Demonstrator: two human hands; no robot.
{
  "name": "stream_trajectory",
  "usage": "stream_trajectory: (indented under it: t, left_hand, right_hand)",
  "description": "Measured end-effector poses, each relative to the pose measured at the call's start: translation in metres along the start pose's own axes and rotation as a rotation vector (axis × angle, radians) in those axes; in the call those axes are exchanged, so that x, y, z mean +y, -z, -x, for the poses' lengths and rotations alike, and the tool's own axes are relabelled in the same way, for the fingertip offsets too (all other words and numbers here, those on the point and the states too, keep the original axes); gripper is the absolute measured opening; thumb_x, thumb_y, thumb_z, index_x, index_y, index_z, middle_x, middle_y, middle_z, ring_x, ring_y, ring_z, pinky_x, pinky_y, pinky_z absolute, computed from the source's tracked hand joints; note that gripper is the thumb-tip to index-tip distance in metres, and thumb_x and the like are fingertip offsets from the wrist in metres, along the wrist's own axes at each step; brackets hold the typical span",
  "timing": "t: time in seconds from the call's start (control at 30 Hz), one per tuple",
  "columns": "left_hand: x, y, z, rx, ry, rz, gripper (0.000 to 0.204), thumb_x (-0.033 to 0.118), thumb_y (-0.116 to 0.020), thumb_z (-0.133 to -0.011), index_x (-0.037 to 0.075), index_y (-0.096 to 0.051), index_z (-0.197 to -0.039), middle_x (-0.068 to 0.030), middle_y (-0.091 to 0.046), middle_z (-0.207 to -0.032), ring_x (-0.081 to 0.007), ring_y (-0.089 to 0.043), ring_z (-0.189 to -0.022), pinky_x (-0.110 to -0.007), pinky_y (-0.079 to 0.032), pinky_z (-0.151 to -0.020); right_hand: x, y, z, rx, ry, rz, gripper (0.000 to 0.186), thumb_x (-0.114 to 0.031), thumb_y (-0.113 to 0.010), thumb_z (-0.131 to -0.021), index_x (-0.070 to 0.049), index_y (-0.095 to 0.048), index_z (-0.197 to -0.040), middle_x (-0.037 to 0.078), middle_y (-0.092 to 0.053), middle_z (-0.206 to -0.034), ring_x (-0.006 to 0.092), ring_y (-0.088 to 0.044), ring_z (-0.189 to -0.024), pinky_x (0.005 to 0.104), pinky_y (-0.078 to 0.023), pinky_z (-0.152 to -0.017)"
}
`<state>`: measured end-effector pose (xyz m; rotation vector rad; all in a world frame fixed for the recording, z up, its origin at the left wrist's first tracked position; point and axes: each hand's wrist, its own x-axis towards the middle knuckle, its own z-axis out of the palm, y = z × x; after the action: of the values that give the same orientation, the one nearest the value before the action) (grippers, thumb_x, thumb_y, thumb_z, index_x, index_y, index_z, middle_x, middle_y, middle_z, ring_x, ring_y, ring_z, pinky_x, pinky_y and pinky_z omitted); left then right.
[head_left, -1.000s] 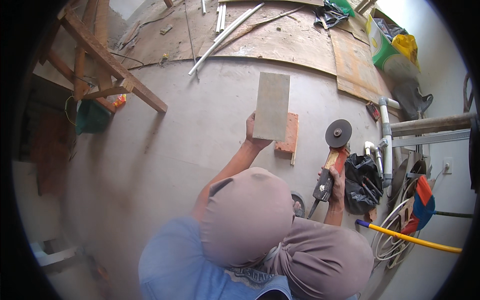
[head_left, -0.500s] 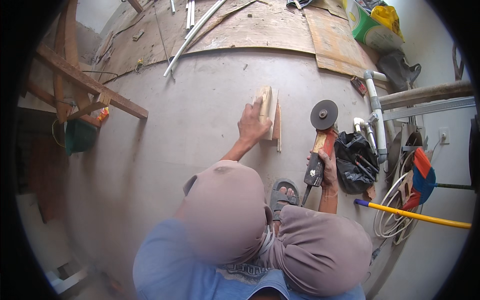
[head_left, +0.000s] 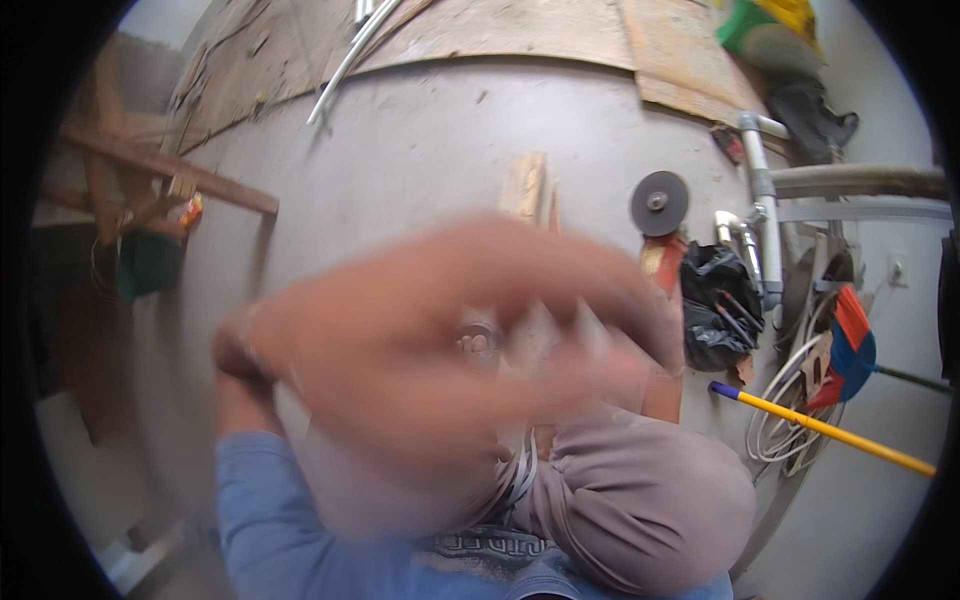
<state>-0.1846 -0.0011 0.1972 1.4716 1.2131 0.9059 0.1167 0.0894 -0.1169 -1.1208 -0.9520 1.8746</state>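
My left hand [head_left: 430,300] is lifted close to the camera and badly blurred. Its fingers and thumb stretch to the right with a gap between them, and nothing shows in its grasp. Behind it, an angle grinder [head_left: 662,258] points away from me, its dark round disc [head_left: 660,203] uppermost. My right hand [head_left: 664,392] is on the grinder's body; mostly its wrist shows, the left hand covering the rest. Pale wood pieces [head_left: 524,188] lie on the floor left of the disc, their near ends hidden.
Right of the grinder lie a black plastic bag [head_left: 715,310], white pipes [head_left: 760,200] and a yellow pole [head_left: 830,425]. A wooden frame [head_left: 170,170] stands at left. Plywood sheets [head_left: 500,35] cover the far floor. My sandalled foot [head_left: 477,342] shows below the left hand.
My left hand has let go of the wood and come up toward the camera, across the right hand. The wood and grinder stay in about the same place.
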Motion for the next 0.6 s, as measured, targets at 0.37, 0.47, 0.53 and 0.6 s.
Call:
stream_trajectory:
  t: [0.37,0.47,0.53,0.6]
  left_hand:
    - [0.011,0.003,0.012,-0.331,-0.043,-0.163,0.031,0.031,-0.060,-0.096,0.003,-0.065,-0.105,-0.0060,-0.066,-0.093,-0.0128,-0.058,-0.082,-0.024,-0.043,-0.066]
    - [0.013,0.027,0.000,-0.284,-0.016,0.034,0.031,0.033,-0.059,-0.098,0.004,-0.065,-0.106,-0.0046,-0.065,-0.092,-0.0122,-0.058,-0.080,-0.023,-0.044,-0.064]
    - [0.000,0.053,-0.013,-0.206,0.024,0.278,0.032,0.034,-0.059,-0.099,0.005,-0.065,-0.107,-0.0036,-0.065,-0.091,-0.0118,-0.058,-0.078,-0.022,-0.044,-0.063]
    - [-0.031,0.076,-0.033,-0.064,0.119,0.429,0.032,0.036,-0.058,-0.100,0.005,-0.065,-0.108,-0.0026,-0.064,-0.090,-0.0114,-0.058,-0.076,-0.020,-0.044,-0.062]
  right_hand:
    - [0.006,0.010,0.009,0.092,-0.036,-0.008,0.055,-0.028,-0.064,-0.094,0.000,-0.043,-0.136,0.016,-0.064,-0.110,0.0216,-0.070,-0.088,0.0311,-0.060,-0.073]
    - [0.014,0.026,0.001,-0.018,-0.057,-0.025,0.058,-0.030,-0.065,-0.093,0.002,-0.043,-0.137,0.017,-0.063,-0.112,0.0225,-0.070,-0.091,0.0322,-0.060,-0.074]
    - [0.013,0.025,0.006,0.057,-0.025,-0.072,0.057,-0.028,-0.064,-0.093,0.002,-0.042,-0.137,0.018,-0.063,-0.113,0.0227,-0.070,-0.090,0.0330,-0.061,-0.074]
    - [0.009,0.022,-0.001,0.000,-0.072,-0.050,0.056,-0.026,-0.065,-0.093,0.001,-0.042,-0.136,0.017,-0.063,-0.111,0.0225,-0.069,-0.091,0.0330,-0.061,-0.074]
